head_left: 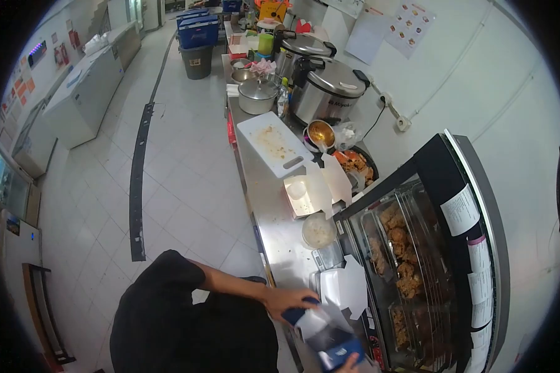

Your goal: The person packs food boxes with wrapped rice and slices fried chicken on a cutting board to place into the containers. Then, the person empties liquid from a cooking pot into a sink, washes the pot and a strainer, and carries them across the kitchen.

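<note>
Both of my hands are on a blue and white paper box point(333, 342) at the lower right of the counter. My left hand point(286, 301) has its fingers closed on the box's upper left edge. Only the fingers of my right hand point(350, 363) show, against the box's lower side near the bottom edge of the view. The box is somewhat blurred, and its top flaps stand open. Just beyond it sits an open white box point(342, 289), then a round tub with pale contents point(319, 230) and another open box point(300, 194).
A glass display case with fried pieces point(407, 267) stands on the right. Farther along the steel counter point(270, 221) are a white cutting board point(272, 143), a lidded pot point(257, 95) and large steel cookers point(330, 90). Tiled floor lies to the left.
</note>
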